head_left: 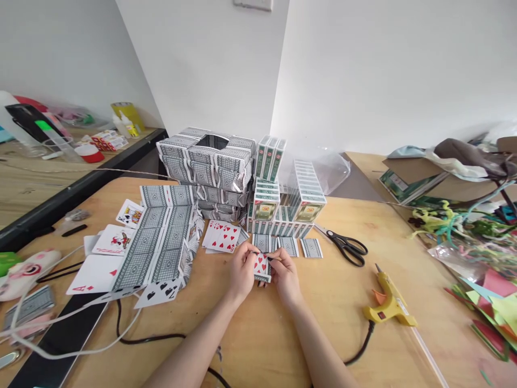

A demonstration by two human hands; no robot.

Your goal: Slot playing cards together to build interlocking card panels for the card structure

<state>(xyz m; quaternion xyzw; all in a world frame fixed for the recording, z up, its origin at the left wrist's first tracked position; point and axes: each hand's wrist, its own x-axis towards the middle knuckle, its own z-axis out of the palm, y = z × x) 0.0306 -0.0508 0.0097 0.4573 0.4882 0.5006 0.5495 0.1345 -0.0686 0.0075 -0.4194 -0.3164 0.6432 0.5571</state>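
Observation:
Near the middle of the wooden table (323, 323), a red heart playing card (262, 265) with a folded-looking lower edge is held between both hands. My left hand (242, 272) pinches its left side, and my right hand (285, 272) pinches its right side. Just beyond the hands lie face-down cards (287, 247) in a row and a face-up pile of heart cards (221, 236). Stacked green card boxes (266, 207) stand behind them. To the left is a long folded structure of grey-backed cards (161, 237); larger grey card blocks (210, 161) are piled behind.
Black-handled scissors (349, 248) and a yellow glue gun (390, 304) lie to the right. Coloured scraps (493, 302) cover the far right. White cables (72, 353) and a black cable (149, 339) cross the left side. Loose cards (95, 275) lie at left.

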